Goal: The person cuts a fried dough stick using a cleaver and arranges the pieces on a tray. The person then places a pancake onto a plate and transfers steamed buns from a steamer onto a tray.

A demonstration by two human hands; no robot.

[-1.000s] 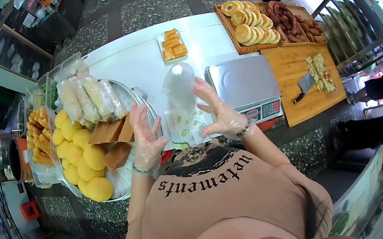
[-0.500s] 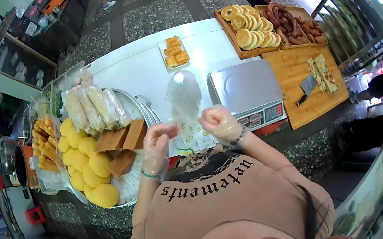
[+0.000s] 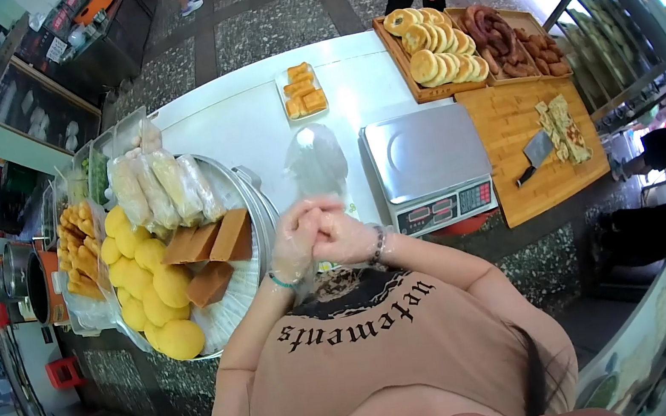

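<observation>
- Folding fingers closed together, clasping left hand against right hand, just below the centre of the frame.
- Wearing clear gloves on both, with a teal bracelet at left and a dark bracelet at right.
- Facing translucent plastic on the white desk, just above the clasp.
- Bordering on a silver scale, right of centre, and a round tray bearing yellow buns and brown blocks, left of centre.
- Looking farther out toward golden pieces at upper centre, and a knife on a wooden board at right.
</observation>
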